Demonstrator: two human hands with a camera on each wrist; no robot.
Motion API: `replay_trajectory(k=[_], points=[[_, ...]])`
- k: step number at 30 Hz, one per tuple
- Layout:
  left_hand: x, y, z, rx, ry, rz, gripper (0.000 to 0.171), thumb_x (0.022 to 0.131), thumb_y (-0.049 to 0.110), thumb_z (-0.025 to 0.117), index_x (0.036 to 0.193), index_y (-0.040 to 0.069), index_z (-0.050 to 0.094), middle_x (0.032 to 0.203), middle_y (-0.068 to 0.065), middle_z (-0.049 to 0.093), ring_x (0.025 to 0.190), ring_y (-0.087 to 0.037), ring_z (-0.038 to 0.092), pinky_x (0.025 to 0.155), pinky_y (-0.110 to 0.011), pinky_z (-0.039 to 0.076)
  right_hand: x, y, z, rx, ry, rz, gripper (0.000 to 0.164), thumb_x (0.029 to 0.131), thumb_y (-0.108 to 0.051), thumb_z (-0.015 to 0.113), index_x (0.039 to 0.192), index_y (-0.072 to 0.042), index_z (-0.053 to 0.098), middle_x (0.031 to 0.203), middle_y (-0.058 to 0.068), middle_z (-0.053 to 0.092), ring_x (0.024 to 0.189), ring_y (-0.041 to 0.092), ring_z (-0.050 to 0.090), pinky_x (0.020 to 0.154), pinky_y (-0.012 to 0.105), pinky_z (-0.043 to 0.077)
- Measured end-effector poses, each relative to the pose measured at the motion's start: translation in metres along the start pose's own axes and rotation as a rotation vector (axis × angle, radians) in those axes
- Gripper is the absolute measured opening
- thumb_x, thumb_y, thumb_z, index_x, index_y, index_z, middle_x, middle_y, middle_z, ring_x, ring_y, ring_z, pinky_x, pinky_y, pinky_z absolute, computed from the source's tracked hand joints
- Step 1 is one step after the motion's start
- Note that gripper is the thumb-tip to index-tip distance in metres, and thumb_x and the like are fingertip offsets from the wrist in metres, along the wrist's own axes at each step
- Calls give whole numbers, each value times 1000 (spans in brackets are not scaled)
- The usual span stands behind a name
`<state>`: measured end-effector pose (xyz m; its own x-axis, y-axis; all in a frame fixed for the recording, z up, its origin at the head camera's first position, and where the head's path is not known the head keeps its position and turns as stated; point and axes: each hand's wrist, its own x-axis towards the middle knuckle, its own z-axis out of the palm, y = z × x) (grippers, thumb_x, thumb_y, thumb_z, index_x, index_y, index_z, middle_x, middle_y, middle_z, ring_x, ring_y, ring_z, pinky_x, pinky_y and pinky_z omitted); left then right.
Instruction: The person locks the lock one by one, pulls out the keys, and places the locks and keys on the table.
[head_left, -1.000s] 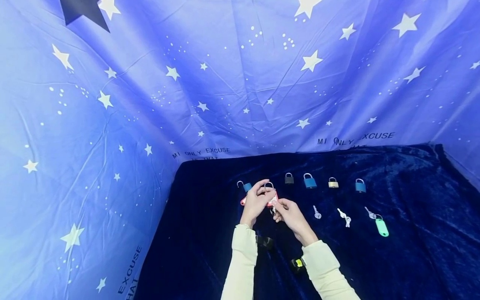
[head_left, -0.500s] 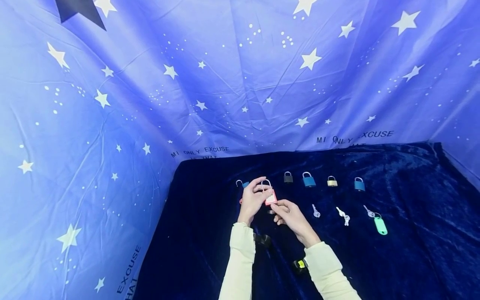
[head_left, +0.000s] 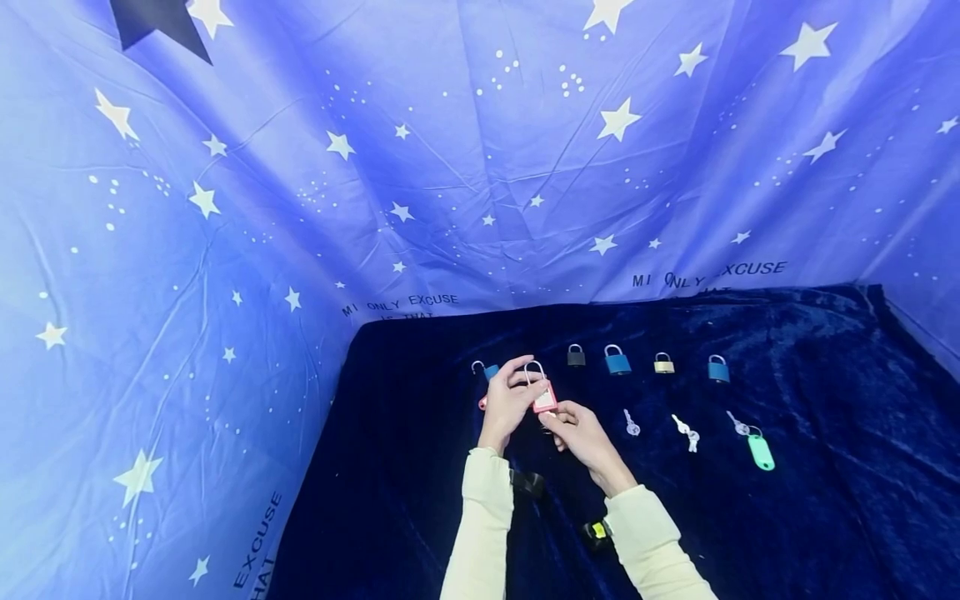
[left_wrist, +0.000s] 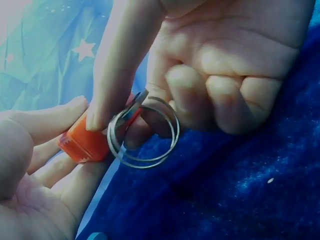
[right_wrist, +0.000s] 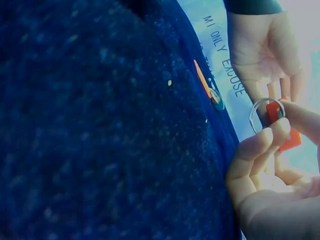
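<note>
My left hand (head_left: 508, 407) holds a red padlock (head_left: 545, 400) up by its body, the silver shackle pointing away and thumb over the pale label. At the padlock's lower end, my right hand (head_left: 585, 437) pinches a small key (left_wrist: 135, 103) between thumb and forefinger. A double metal key ring (left_wrist: 142, 165) hangs from this key in the left wrist view. The key's tip is hidden at the padlock's underside. Behind the left hand lie a blue padlock (head_left: 491, 372) with its shackle swung out and a red tag (head_left: 483, 404), partly covered.
Along the back stand a black padlock (head_left: 576, 359), a blue padlock (head_left: 618, 365), a brass padlock (head_left: 664, 367) and another blue padlock (head_left: 718, 373). Nearer lie a key (head_left: 632, 427), a bunch of keys (head_left: 692, 439) and a green tag (head_left: 761, 452) with a key, on dark blue velvet (head_left: 825, 517).
The left hand has raised the red padlock slightly and its body shows more fully. The right fingers have shifted at its lower end, and the ring is now mostly hidden in the head view.
</note>
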<state>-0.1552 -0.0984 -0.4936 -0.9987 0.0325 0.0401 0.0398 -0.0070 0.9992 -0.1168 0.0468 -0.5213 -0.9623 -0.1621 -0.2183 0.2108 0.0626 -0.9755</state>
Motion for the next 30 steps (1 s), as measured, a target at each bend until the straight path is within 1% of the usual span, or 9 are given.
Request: replay_trajectory(k=[2,5,6,7,11,15,20,26,30], points=[[3,-6,-1,9,24,8,49,86,0,73,133,1,57,105,-25,72,76,-8,68,67,-17,52,0,2,-1,-14,-10,8,25,96,-20,66,103,3,60,74,1,59,60,10,51,56,21,47],[9,-14,-3,17,54,17,52,86,4,75,134,3,56,104,-19,73,76,-7,69,66,-17,52,-1,3,-2,-33,-40,-5,28,97,-23,64,105,4,62,77,3,61,62,11,53,56,22,49],[11,-16,-4,19,59,16,53,86,6,76,135,4,57,104,-17,74,77,-8,69,67,-18,52,-1,3,-3,-39,-53,-10,28,98,-22,64,106,5,63,79,6,62,63,12,54,57,23,49],[12,-17,-5,19,64,16,53,85,7,76,135,4,56,104,-16,74,78,-8,70,67,-18,53,-4,-1,-3,-44,-68,-21,28,98,-20,63,107,6,63,81,9,64,63,12,54,57,23,50],[14,-18,-7,36,76,5,55,84,13,79,134,8,58,104,-12,75,80,-10,71,68,-19,52,-5,-1,-3,-46,-79,-63,24,98,-15,63,105,8,64,86,15,66,61,12,55,57,23,51],[14,-18,-7,33,90,0,55,84,15,79,134,7,58,100,-9,76,78,-9,70,69,-20,52,-5,3,-2,-44,-59,-92,23,99,-14,62,103,8,65,87,15,67,59,11,55,56,23,51],[13,-17,-6,17,97,-10,56,84,15,79,134,5,58,98,-6,76,76,-9,70,70,-21,53,-8,2,-1,-33,-20,-65,23,99,-14,61,104,8,65,84,14,67,59,10,54,56,22,50],[16,-16,-6,-52,105,-14,55,83,5,77,134,1,57,100,-14,75,73,-7,69,67,-19,53,-10,1,-2,-7,30,-34,22,98,-13,63,105,8,65,84,13,67,60,10,54,57,21,50],[17,-15,-5,-64,94,-27,55,83,6,78,134,2,57,101,-13,75,72,-6,69,66,-18,53,-12,1,-3,1,33,-38,22,98,-13,63,106,8,64,84,14,67,60,10,54,57,22,50]])
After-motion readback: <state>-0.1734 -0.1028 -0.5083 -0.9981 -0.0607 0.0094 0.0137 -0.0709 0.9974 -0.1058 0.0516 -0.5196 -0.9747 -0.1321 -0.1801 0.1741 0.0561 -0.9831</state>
